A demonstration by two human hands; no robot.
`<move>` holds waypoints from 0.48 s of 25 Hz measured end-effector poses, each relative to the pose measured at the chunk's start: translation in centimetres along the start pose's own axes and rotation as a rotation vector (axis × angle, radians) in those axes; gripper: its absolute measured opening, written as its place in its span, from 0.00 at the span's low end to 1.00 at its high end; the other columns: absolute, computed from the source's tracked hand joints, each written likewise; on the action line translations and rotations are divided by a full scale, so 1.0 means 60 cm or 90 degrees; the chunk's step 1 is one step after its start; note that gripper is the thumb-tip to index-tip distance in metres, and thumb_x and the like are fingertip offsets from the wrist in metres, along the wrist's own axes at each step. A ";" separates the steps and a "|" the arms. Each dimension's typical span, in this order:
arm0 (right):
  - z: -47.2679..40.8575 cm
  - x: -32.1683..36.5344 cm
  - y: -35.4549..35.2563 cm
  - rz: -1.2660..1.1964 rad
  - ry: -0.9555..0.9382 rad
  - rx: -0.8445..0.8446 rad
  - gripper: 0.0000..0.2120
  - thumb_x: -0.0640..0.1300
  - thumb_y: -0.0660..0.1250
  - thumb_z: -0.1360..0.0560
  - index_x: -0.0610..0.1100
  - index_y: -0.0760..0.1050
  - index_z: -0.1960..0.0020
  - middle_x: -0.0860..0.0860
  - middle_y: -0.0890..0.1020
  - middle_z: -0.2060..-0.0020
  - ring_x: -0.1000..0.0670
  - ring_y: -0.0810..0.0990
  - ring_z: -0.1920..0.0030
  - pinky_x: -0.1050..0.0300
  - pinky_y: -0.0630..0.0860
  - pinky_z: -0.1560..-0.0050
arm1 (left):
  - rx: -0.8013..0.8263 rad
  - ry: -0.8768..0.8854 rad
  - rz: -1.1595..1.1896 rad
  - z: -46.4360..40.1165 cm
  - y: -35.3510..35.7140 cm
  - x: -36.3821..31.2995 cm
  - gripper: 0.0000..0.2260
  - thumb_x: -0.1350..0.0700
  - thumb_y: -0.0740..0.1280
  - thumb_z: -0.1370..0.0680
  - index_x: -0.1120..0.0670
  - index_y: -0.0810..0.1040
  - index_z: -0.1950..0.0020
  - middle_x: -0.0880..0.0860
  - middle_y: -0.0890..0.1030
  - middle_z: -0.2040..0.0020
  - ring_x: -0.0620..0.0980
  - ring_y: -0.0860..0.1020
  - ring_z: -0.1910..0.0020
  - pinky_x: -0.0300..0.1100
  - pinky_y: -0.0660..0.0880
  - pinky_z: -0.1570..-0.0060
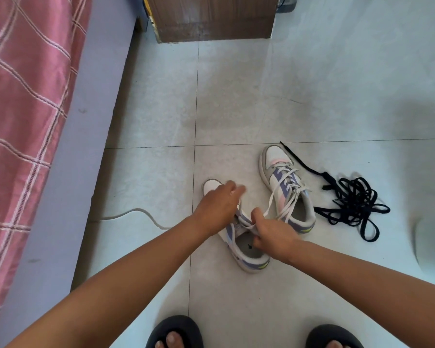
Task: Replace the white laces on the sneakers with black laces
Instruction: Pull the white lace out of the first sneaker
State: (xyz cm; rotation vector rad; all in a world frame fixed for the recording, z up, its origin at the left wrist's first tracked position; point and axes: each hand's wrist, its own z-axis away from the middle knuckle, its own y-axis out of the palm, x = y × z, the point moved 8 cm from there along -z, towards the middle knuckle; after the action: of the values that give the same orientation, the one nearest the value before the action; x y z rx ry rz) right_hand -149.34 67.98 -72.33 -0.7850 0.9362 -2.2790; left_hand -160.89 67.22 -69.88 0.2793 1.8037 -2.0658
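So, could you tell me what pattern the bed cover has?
Pink with white checked lines, on the bed cover, head view.

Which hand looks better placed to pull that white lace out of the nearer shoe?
Probably the right hand: it already pinches the white lace at the near sneaker. The left hand lies over the shoe's front, seemingly steadying it.

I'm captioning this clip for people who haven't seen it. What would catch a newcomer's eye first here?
Both hands meet low in the middle over the near sneaker: the right hand pinches its white lace, and the left hand rests over its front. Just right of the far sneaker, which has its white laces in, a tangle of black laces lies on the pale tiled floor. A pink plaid bed fills the left edge.
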 end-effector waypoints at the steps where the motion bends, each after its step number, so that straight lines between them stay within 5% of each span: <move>1: -0.001 0.004 -0.001 0.024 -0.008 0.003 0.16 0.42 0.61 0.25 0.45 0.55 0.43 0.47 0.73 0.61 0.43 0.74 0.61 0.54 0.65 0.64 | -0.046 0.220 -0.153 0.006 -0.001 -0.039 0.16 0.63 0.72 0.33 0.56 0.76 0.46 0.55 0.78 0.52 0.56 0.78 0.58 0.44 0.73 0.62; 3: -0.002 0.009 -0.001 0.049 -0.021 0.004 0.16 0.42 0.61 0.25 0.46 0.54 0.45 0.49 0.71 0.65 0.43 0.72 0.63 0.54 0.65 0.65 | -0.021 0.424 -0.301 0.024 0.015 -0.070 0.13 0.62 0.78 0.42 0.54 0.80 0.62 0.51 0.78 0.66 0.51 0.77 0.68 0.39 0.72 0.67; 6: -0.002 0.009 0.007 0.037 -0.019 0.008 0.15 0.41 0.61 0.25 0.44 0.55 0.46 0.51 0.67 0.70 0.44 0.71 0.65 0.54 0.63 0.70 | -0.032 0.350 -0.267 0.009 -0.012 -0.052 0.12 0.66 0.77 0.45 0.55 0.77 0.69 0.52 0.76 0.72 0.52 0.76 0.75 0.39 0.71 0.70; 7: -0.002 0.007 0.009 0.029 -0.016 0.010 0.15 0.41 0.61 0.25 0.43 0.57 0.44 0.50 0.69 0.69 0.43 0.71 0.65 0.55 0.64 0.68 | -0.075 0.224 -0.173 -0.004 -0.039 -0.025 0.11 0.69 0.74 0.42 0.57 0.77 0.65 0.55 0.78 0.69 0.55 0.78 0.72 0.43 0.72 0.68; 9: -0.001 0.004 0.013 0.006 -0.006 0.013 0.18 0.41 0.61 0.26 0.42 0.58 0.40 0.48 0.72 0.67 0.43 0.72 0.65 0.54 0.67 0.66 | -0.130 -0.197 0.054 -0.015 -0.086 0.086 0.10 0.70 0.65 0.31 0.61 0.76 0.52 0.60 0.79 0.55 0.60 0.79 0.56 0.48 0.73 0.60; 11: -0.001 0.005 0.014 0.008 -0.007 0.021 0.20 0.42 0.61 0.26 0.43 0.57 0.37 0.49 0.71 0.68 0.43 0.72 0.65 0.54 0.67 0.66 | 0.052 -0.476 0.059 0.018 -0.049 0.152 0.14 0.63 0.63 0.24 0.61 0.70 0.39 0.60 0.74 0.41 0.59 0.75 0.42 0.48 0.71 0.48; 12: -0.001 0.006 0.014 0.018 -0.012 0.027 0.22 0.42 0.62 0.25 0.44 0.56 0.36 0.49 0.71 0.68 0.43 0.72 0.65 0.54 0.67 0.66 | 0.147 -0.447 -0.008 0.021 -0.030 0.149 0.19 0.61 0.64 0.24 0.59 0.66 0.34 0.59 0.71 0.36 0.59 0.72 0.39 0.50 0.70 0.43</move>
State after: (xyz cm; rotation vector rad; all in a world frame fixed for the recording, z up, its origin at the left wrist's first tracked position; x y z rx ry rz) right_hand -149.43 67.27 -72.88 -0.7695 0.8828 -2.2556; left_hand -169.60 64.80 -71.56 -0.3632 1.1490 -2.0239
